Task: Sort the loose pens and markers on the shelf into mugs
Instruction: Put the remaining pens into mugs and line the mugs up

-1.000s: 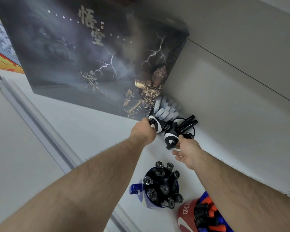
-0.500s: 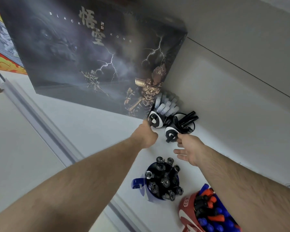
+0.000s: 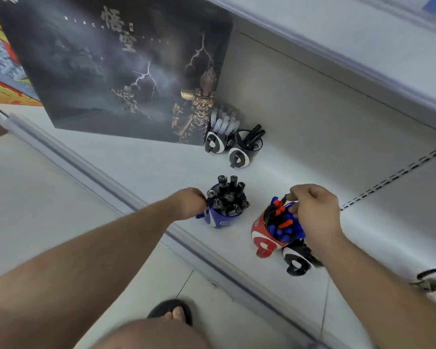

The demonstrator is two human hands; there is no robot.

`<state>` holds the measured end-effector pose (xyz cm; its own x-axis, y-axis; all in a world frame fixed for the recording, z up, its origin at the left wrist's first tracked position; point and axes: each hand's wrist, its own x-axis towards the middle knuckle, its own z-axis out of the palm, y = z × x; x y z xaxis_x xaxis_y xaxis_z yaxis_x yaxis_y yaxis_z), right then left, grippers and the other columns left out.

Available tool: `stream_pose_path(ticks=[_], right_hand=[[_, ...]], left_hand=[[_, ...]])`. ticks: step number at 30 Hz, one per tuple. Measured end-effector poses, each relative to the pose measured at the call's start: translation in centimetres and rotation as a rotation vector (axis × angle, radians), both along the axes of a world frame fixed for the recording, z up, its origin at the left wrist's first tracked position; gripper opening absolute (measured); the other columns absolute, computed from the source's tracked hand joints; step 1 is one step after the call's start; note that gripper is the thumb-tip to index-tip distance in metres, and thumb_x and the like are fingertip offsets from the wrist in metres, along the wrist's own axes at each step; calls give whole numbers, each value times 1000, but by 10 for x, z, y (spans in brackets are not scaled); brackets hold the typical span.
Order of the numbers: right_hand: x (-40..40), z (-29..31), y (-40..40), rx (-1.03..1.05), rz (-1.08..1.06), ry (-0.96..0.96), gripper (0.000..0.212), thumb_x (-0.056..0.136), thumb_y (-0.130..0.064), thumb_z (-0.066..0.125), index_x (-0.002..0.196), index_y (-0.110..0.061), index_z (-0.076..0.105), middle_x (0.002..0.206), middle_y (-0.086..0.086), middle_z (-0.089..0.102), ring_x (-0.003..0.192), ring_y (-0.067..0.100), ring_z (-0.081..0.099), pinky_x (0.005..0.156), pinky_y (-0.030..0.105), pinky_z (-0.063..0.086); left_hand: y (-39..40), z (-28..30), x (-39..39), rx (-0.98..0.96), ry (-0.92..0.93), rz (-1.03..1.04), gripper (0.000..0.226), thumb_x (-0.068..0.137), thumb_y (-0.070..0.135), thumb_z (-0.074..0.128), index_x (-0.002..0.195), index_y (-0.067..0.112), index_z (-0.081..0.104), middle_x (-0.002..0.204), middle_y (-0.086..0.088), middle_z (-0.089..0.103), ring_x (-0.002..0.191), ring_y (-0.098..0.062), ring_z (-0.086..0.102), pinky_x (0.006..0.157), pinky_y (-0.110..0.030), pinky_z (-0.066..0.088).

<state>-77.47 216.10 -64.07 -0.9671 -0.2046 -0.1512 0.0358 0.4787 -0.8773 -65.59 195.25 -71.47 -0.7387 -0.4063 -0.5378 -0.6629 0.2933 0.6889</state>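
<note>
A blue mug [image 3: 223, 221] full of black markers [image 3: 228, 195] stands near the front of the white shelf [image 3: 149, 162]. My left hand [image 3: 190, 202] grips its left side at the handle. To its right, a red mug [image 3: 261, 231] holds blue and red markers [image 3: 281, 222]. My right hand [image 3: 314, 210] curls over that mug's far rim, fingertips among the marker tops. At the back stand two black-and-white mugs, one [image 3: 213, 145] with pale pens, the other [image 3: 239, 156] with black pens. No loose pens show on the shelf.
A large dark game poster box [image 3: 124, 71] leans at the back left beside the far mugs. Another black-and-white mug [image 3: 296, 263] sits under my right wrist. A blue-and-white object [image 3: 433, 283] lies at the right edge. The shelf's front rail [image 3: 111, 192] runs diagonally; my sandalled foot [image 3: 173, 313] is below.
Both hands left the two black-and-white mugs at the back and came forward. The left now grips the blue mug, the right the red mug. The view tilted down.
</note>
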Motion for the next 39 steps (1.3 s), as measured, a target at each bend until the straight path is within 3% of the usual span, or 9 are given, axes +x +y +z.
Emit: stream_pose_path(ticks=[3,6,9,12,20,26,30,34,39], right_hand=[[36,-25,35,-27,-171,-108,21,86,-16,57,66,-20,63,61,3,61,59,23,51,59,35,41],[70,-50,52,110,-105,-269,16,90,-18,58,76,-21,64,68,7,61,62,23,56,62,38,46],[81,-71,46,164,-96,-527,14,96,-34,56,102,-21,58,88,7,62,65,22,63,64,36,55],[71,-88,31,3,-199,-692,23,99,-39,52,109,-20,61,104,6,60,72,26,70,74,40,60],[31,-108,-4,-86,-375,-564,13,97,-20,54,99,-9,63,73,8,63,78,32,68,92,52,54],[-17,-92,-27,-191,-334,-724,36,98,-5,46,133,2,47,100,15,53,117,37,59,98,43,50],[-43,-79,-50,-142,-379,-665,21,98,-12,50,118,-13,51,100,12,55,79,24,58,71,30,56],[-65,-74,-58,-54,-340,-562,27,92,2,46,116,-2,56,111,21,67,63,18,53,64,28,48],[-66,-67,-66,-207,-398,-624,13,90,-1,53,100,-9,58,107,14,67,94,25,67,88,37,57]], left_hand=[[12,-6,9,-37,-35,-92,7,89,12,55,88,14,61,91,-2,58,96,-24,54,67,-25,38],[13,-16,13,44,-26,-111,19,87,10,57,74,24,58,82,7,54,89,-17,48,66,-23,36],[12,-21,15,80,-24,-64,8,79,27,64,79,19,65,88,2,60,90,-18,52,78,-28,40],[9,-30,17,65,-12,-75,28,80,35,62,90,9,68,85,-3,61,79,-19,55,79,-36,52],[15,-43,-20,-66,66,-92,21,93,24,54,89,9,68,76,-1,58,66,-15,50,61,-24,42],[26,-47,-77,-105,141,-23,22,95,23,51,94,9,68,85,-4,59,80,-20,52,67,-24,38],[27,-52,-116,-165,169,-61,21,95,23,50,94,9,66,90,-7,62,85,-22,55,72,-27,42],[27,-54,-145,-228,156,-98,24,94,25,50,104,12,67,104,-9,65,94,-25,58,75,-28,43],[33,-49,-168,-323,109,-146,25,97,22,46,108,7,64,110,-12,64,102,-28,60,73,-30,43]])
